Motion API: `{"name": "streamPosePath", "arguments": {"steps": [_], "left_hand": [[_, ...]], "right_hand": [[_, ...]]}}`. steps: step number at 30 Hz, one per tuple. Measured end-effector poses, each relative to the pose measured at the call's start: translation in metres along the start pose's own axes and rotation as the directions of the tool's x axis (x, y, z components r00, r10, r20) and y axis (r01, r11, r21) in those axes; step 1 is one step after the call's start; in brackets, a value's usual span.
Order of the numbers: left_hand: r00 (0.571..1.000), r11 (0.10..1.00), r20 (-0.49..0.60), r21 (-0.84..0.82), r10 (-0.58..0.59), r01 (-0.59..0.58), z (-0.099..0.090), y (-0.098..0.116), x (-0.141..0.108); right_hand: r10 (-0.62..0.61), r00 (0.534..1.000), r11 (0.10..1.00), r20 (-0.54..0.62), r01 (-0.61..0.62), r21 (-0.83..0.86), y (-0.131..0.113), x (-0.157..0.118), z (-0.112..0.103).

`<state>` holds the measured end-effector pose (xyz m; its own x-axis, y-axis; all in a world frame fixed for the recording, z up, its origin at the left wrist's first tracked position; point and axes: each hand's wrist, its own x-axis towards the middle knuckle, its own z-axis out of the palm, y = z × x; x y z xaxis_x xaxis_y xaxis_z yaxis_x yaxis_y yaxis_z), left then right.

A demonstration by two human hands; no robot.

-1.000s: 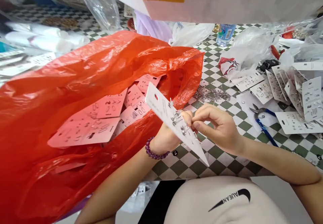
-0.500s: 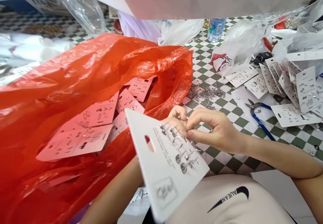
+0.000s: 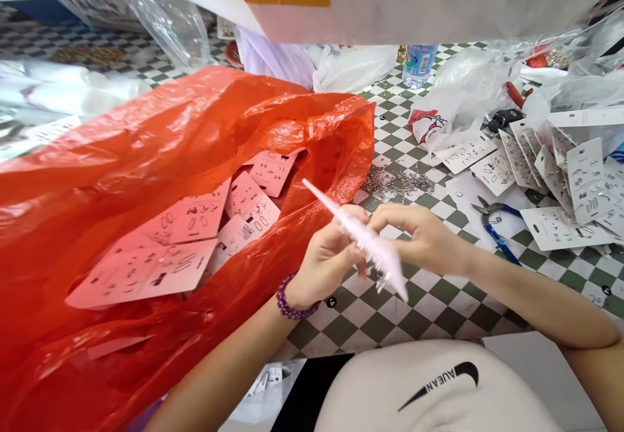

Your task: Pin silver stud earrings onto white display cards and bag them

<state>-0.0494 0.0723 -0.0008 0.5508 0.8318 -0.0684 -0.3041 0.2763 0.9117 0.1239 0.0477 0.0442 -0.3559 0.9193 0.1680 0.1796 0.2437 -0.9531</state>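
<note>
Card (image 3: 379, 248) tilted nearly edge-on above the table's near side (image 3: 439, 320), pinched in my left hand (image 3: 319, 263); my right hand (image 3: 431, 240) gripped unclearly, partly hidden.

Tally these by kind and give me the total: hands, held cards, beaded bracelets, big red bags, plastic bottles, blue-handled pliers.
Hands: 2, left hand and right hand
Held card: 1
Beaded bracelet: 1
Big red bag: 1
Plastic bottle: 1
Blue-handled pliers: 1
Total: 7
</note>
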Motion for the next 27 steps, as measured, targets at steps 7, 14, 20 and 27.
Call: {"name": "streamPosePath", "arguments": {"steps": [7,14,20,27], "left_hand": [[0.97,0.99,-0.225,0.128,0.088,-0.06,0.002,0.005,0.006],[0.967,0.98,-0.218,0.172,0.131,-0.094,0.001,0.013,0.005],[0.955,0.992,-0.288,0.12,0.072,-0.039,0.002,0.013,0.006],[0.949,0.995,-0.305,0.078,0.084,-0.063,0.001,0.012,0.008]], "right_hand": [[0.073,0.967,0.575,-0.245,-0.241,-0.782,0.069,0.047,-0.09],[0.059,0.985,0.45,-0.16,-0.169,-0.877,0.09,0.051,-0.098],[0.024,0.988,0.493,-0.152,-0.144,-0.858,0.077,0.052,-0.091],[-0.037,0.959,0.941,-0.28,-0.061,-0.334,0.026,0.02,-0.042]]}}
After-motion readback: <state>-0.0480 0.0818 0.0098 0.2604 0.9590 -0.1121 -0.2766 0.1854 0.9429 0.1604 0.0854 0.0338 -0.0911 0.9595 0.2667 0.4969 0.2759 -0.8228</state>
